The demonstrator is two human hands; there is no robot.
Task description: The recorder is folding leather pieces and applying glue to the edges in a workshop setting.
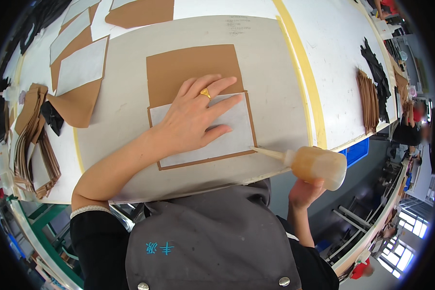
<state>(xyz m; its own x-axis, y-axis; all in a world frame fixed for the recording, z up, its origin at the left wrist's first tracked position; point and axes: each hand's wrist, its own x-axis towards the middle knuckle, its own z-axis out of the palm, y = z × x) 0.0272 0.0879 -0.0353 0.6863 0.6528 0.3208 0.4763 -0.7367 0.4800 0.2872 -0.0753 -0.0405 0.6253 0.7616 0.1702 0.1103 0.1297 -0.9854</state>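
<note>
A brown panel (pixel 193 67) with a white sheet (pixel 227 137) over its near half lies on a grey mat in front of me. My left hand (pixel 193 116) rests on it, fingers spread, a gold ring on one of them. In my right hand (pixel 304 192) is a squeeze bottle (pixel 316 164) of amber liquid, tilted on its side. Its long thin nozzle points left, the tip at the panel's near right corner, by the white sheet's edge. Most of the right fingers are hidden behind the bottle.
More brown panels with white sheets (pixel 84 65) lie at the far left, above a bundle of folded brown pieces (pixel 34 145). Yellow tape (pixel 307 87) runs along the mat's right. Brown strips (pixel 367 101) and black pieces (pixel 377 72) lie farther right. A blue bin (pixel 357 152) stands below the table edge.
</note>
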